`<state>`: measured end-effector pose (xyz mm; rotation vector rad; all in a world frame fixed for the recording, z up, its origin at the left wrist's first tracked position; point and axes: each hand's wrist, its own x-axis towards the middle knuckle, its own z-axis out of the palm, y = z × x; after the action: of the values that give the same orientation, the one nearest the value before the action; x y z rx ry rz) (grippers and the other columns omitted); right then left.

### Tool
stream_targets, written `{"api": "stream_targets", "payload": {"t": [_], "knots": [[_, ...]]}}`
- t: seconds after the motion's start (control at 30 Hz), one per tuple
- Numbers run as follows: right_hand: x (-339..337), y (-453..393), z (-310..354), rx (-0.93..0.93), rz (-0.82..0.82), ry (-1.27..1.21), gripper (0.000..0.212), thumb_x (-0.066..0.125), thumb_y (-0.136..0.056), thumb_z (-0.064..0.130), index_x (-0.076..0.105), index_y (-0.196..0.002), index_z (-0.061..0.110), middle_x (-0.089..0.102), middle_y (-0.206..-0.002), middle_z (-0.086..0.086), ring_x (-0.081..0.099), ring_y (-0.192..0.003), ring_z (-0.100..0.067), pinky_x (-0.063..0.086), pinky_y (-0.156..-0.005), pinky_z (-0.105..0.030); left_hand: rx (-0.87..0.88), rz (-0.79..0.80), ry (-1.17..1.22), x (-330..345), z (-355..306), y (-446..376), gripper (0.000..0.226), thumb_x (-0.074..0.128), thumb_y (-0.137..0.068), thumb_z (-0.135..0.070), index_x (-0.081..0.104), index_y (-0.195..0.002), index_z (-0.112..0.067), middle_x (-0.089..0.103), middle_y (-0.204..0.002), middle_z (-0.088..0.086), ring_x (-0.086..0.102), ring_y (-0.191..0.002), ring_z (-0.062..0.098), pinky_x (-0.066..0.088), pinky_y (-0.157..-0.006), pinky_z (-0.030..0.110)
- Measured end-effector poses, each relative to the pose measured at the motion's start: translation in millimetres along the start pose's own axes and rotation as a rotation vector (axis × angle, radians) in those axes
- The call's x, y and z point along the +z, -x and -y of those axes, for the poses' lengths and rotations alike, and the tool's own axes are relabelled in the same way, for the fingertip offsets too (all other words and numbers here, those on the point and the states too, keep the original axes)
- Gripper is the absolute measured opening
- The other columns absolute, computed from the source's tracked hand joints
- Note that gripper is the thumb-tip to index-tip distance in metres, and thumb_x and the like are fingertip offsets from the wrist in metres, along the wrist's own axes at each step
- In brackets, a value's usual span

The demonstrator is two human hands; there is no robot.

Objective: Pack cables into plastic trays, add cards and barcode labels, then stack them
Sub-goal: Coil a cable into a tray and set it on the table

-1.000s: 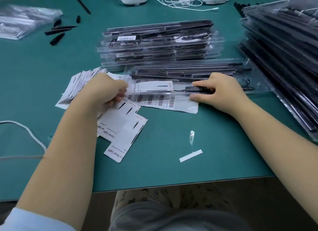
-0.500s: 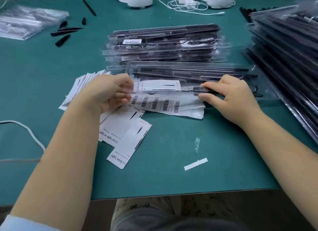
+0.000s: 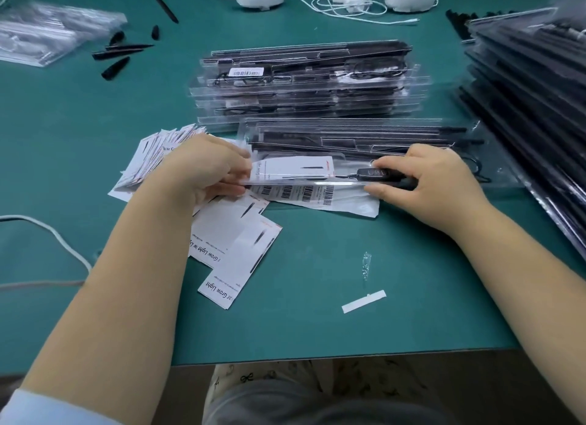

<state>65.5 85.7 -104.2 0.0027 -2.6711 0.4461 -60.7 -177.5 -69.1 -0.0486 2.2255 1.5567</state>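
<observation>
The clear plastic tray [image 3: 317, 171] lies on the green mat [image 3: 317, 329] directly in front of the person, just before the stack of finished trays [image 3: 304, 85] and partly over the barcode label sheet [image 3: 304, 193]. A white card [image 3: 295, 168] sits inside its left half; a black inline controller [image 3: 374, 173] with its cable occupies the right half.

Left hand [image 3: 206, 171]: fingers curled, thumb below and fingertips above, pinching the tray's left end at the near edge. Right hand [image 3: 425, 177]: thumb under the near lip, fingers bent over the controller, pressing it down into its pocket. Both hands are closed on the tray; neither is spread flat.

Handling assessment: the tray looks thin-walled and light, with a glossy surface likely to slip under dry fingers. It should flex along its length if lifted from one end, so a hold at both ends, on the rim and not the blister pockets, is the sound one. The cable appears springy and may lift out unless held down. The card is loose paper and could shift if the tray tilts. Loose cards [image 3: 234, 244] lie fanned beside the left forearm; a further tall stack of trays [image 3: 532, 91] stands at the right.
</observation>
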Motion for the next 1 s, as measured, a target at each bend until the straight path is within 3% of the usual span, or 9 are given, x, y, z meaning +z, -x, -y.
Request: {"api": "stream_targets", "payload": {"t": [0.13,0.53,0.7,0.8,0.9,1.0], "knots": [[0,-1,3,-0.024,0.023,-0.001,0.043,0.066,-0.073,0.052,0.071,-0.104,0.022,0.036,-0.064,0.018,0.042,-0.067,-0.014,0.037,-0.071,-0.031,0.035,-0.045,-0.039,5,0,-2,0.016,0.056,-0.089,0.002,0.064,-0.094,-0.011,0.059,-0.066,0.009,0.057,-0.042,0.013,0.055,-0.045,0.025],[-2,-1,3,-0.027,0.027,-0.015,0.043,0.066,-0.073,0.051,0.071,-0.105,0.023,0.038,-0.063,0.017,0.044,-0.067,-0.013,0.031,-0.066,-0.027,0.008,-0.044,-0.035,3,-3,6,0.015,0.057,-0.084,-0.002,0.064,-0.098,-0.001,0.063,-0.08,0.012,0.062,-0.043,0.017,0.059,-0.052,0.031],[-3,-1,3,-0.009,-0.034,-0.039,0.04,0.071,-0.074,0.048,0.073,-0.103,0.02,0.037,-0.063,0.017,0.042,-0.064,-0.014,0.03,-0.067,-0.027,-0.03,0.046,0.137,-2,-6,5,0.024,0.045,-0.088,-0.004,0.054,-0.109,0.002,0.059,-0.047,0.0,0.065,-0.047,0.021,0.058,-0.052,0.028],[-3,-2,3,0.018,-0.01,-0.069,0.047,0.066,-0.071,0.055,0.072,-0.104,0.022,0.039,-0.063,0.015,0.041,-0.062,-0.011,0.03,-0.065,-0.026,-0.035,0.048,0.171,-4,-7,4,0.028,0.046,-0.088,-0.004,0.053,-0.114,0.004,0.063,-0.054,0.003,0.066,-0.049,0.021,0.056,-0.049,0.026],[-3,-2,1,0.051,0.061,-0.09,0.047,0.07,-0.068,0.054,0.071,-0.105,0.026,0.043,-0.064,0.011,0.047,-0.066,-0.013,0.032,-0.065,-0.027,0.019,-0.035,-0.059,0,-2,5,0.019,0.054,-0.086,-0.005,0.061,-0.101,0.005,0.066,-0.055,0.007,0.062,-0.047,0.021,0.052,-0.046,0.026],[-4,-1,-1,0.053,0.118,-0.092,0.046,0.07,-0.067,0.054,0.071,-0.105,0.028,0.046,-0.066,0.008,0.049,-0.07,-0.015,0.035,-0.067,-0.029,0.163,-0.185,-0.554,3,3,4,0.02,0.057,-0.08,-0.016,0.07,-0.08,-0.001,0.07,-0.067,0.012,0.054,-0.051,0.021,0.046,-0.053,0.026]]}}
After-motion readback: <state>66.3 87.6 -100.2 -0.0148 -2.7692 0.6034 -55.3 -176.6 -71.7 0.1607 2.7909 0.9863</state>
